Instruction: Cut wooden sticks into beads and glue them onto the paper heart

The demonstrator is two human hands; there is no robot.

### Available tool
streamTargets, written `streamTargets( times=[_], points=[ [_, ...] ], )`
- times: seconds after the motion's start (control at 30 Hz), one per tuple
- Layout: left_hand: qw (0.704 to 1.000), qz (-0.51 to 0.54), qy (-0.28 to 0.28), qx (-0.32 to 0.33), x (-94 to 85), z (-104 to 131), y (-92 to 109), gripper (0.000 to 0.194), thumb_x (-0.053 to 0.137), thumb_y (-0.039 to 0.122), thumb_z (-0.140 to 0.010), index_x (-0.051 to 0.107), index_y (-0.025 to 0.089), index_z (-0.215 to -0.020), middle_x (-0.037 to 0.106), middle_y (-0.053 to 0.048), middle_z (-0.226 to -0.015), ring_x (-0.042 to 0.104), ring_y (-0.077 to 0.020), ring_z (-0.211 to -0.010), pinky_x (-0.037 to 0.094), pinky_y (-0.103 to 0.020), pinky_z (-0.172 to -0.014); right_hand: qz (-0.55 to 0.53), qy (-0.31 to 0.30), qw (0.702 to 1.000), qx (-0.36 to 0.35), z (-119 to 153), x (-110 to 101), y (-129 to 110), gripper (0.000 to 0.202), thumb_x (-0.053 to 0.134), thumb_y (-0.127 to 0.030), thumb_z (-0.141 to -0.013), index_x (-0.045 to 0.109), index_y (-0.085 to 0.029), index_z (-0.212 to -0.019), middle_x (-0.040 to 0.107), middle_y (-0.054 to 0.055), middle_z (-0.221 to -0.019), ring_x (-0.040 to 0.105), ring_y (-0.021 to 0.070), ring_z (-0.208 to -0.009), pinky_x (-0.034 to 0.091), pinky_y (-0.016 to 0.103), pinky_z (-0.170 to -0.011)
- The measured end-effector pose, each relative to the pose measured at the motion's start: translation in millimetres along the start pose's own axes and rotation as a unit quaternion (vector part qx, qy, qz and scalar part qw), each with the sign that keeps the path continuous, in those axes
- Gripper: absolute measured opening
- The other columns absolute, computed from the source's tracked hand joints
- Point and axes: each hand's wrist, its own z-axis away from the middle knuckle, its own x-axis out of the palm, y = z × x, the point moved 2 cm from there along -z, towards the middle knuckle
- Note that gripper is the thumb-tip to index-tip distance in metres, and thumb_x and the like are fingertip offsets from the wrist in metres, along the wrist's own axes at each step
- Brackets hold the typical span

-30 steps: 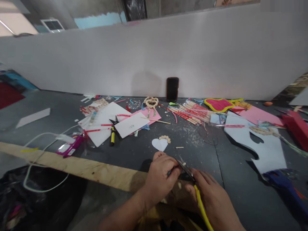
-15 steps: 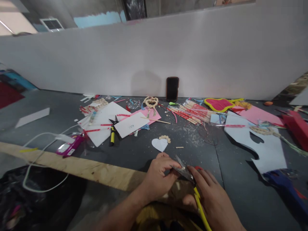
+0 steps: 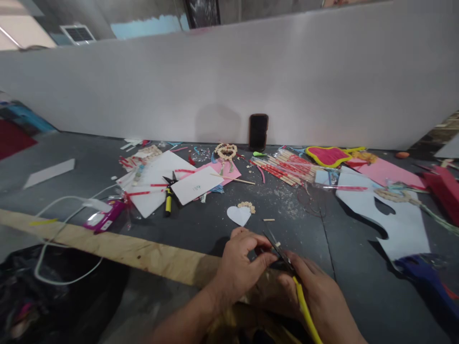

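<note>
Diagonally, scissors [image 3: 298, 289] point forward-left, clamped by right hand [image 3: 317, 289]; left hand [image 3: 241, 265], grip unclear.

The right fingers [image 3: 300, 265] hold what look like scissors [image 3: 304, 306].

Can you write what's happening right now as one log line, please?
right hand: holds yellow-handled cutter | left hand: near cutter's tip, hold unclear | on dark table: white heart, beige bumpy piece

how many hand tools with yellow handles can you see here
2. The scissors are in the right hand; the black-and-yellow pliers lie by the left end of the white card with writing. Others could be hidden under the papers.
</note>
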Motion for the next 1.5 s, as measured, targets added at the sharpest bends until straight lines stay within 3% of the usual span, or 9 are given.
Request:
streamTargets(
  times=[0.2, 0.37, 0.5, 0.63, 0.9, 1.03, 1.2, 1.33, 1.5],
  points=[
    [0.992, -0.070, 0.033, 0.095, 1.3, 0.5, 6.7, 0.012, 0.058, 0.013, -0.076, 0.062, 0.018, -0.066, 0.068, 0.001, -0.066, 0.060, -0.0139, -0.065, 0.035, -0.038, -0.085, -0.010, -0.027, 1.000, 0.012, 2.1, 2.4, -3.8, 0.038, 0.041, -0.034, -0.085, 0.043, -0.018, -0.119, 0.062, 0.012, -0.102, 0.060, 0.0224, -0.091, 0.052, 0.036, -0.072],
    [0.989, -0.076, 0.038, 0.124, -0.7, 1.7, 6.2, 0.016, 0.054, 0.012, -0.077, 0.064, 0.020, -0.068, 0.070, 0.001, -0.068, 0.061, -0.0129, -0.065, 0.032, -0.040, -0.090, -0.003, -0.040, 0.999, 0.026, 3.7, 1.3, -3.5, 0.062, 0.056, -0.038, -0.074, 0.036, -0.016, -0.128, 0.057, 0.013, -0.109, 0.054, 0.0266, -0.097, 0.050, 0.040, -0.073],
    [0.992, -0.075, 0.004, 0.100, -2.5, 0.4, 4.6, 0.015, 0.054, 0.013, -0.076, 0.065, 0.020, -0.070, 0.069, 0.001, -0.065, 0.060, -0.0128, -0.063, 0.033, -0.039, -0.089, 0.005, -0.023, 1.000, 0.014, 4.0, -1.1, -2.4, 0.063, 0.058, -0.044, -0.072, 0.040, -0.015, -0.125, 0.058, 0.014, -0.106, 0.054, 0.0272, -0.097, 0.051, 0.040, -0.073],
    [0.996, -0.067, -0.030, 0.059, -2.8, -0.7, 3.9, 0.013, 0.056, 0.013, -0.075, 0.066, 0.020, -0.068, 0.069, 0.001, -0.065, 0.061, -0.0130, -0.063, 0.034, -0.038, -0.090, -0.009, -0.014, 1.000, 0.006, 4.5, -1.4, -2.2, 0.053, 0.051, -0.048, -0.078, 0.046, -0.017, -0.120, 0.061, 0.013, -0.102, 0.060, 0.0243, -0.092, 0.053, 0.033, -0.067],
    [0.999, -0.026, -0.031, 0.007, -0.3, 0.9, 0.0, 0.013, 0.058, 0.017, -0.075, 0.066, 0.021, -0.066, 0.071, 0.001, -0.069, 0.062, -0.0143, -0.066, 0.033, -0.038, -0.092, 0.001, -0.002, 1.000, 0.006, -0.3, -3.8, -4.8, 0.033, 0.036, -0.036, -0.087, 0.055, -0.019, -0.109, 0.067, 0.010, -0.090, 0.066, 0.0178, -0.073, 0.052, 0.026, -0.058],
    [1.000, -0.004, -0.020, -0.013, 0.9, 1.3, -2.6, 0.011, 0.059, 0.019, -0.075, 0.065, 0.020, -0.066, 0.071, 0.000, -0.072, 0.062, -0.0156, -0.071, 0.034, -0.037, -0.090, 0.002, -0.028, 0.999, 0.022, 0.2, -2.7, -3.1, 0.032, 0.037, -0.034, -0.087, 0.052, -0.020, -0.111, 0.066, 0.009, -0.094, 0.066, 0.0177, -0.075, 0.051, 0.025, -0.058],
    [1.000, -0.014, 0.011, -0.006, 1.1, 1.8, -3.1, 0.007, 0.060, 0.018, -0.074, 0.066, 0.018, -0.070, 0.070, -0.002, -0.070, 0.060, -0.0171, -0.072, 0.041, -0.033, -0.078, -0.019, -0.027, 0.999, 0.032, 1.5, -2.8, -3.8, 0.033, 0.041, -0.033, -0.086, 0.050, -0.022, -0.116, 0.065, 0.010, -0.098, 0.065, 0.0184, -0.080, 0.051, 0.027, -0.062],
    [0.999, -0.022, 0.017, 0.028, 0.5, 3.1, -1.9, 0.010, 0.058, 0.019, -0.076, 0.066, 0.019, -0.069, 0.070, -0.002, -0.070, 0.061, -0.0160, -0.069, 0.039, -0.036, -0.083, -0.015, -0.028, 0.999, 0.031, 1.6, -2.8, -7.5, 0.039, 0.043, -0.040, -0.084, 0.048, -0.021, -0.117, 0.064, 0.010, -0.097, 0.065, 0.0204, -0.081, 0.052, 0.028, -0.059],
    [0.997, -0.044, 0.003, 0.070, -0.5, 5.0, -1.2, 0.017, 0.052, 0.012, -0.077, 0.064, 0.020, -0.069, 0.070, 0.000, -0.067, 0.061, -0.0140, -0.065, 0.035, -0.039, -0.088, -0.007, -0.021, 1.000, 0.007, 4.7, -1.0, -6.3, 0.061, 0.055, -0.049, -0.074, 0.040, -0.017, -0.124, 0.059, 0.013, -0.103, 0.061, 0.0245, -0.090, 0.052, 0.033, -0.065]
  ],
)
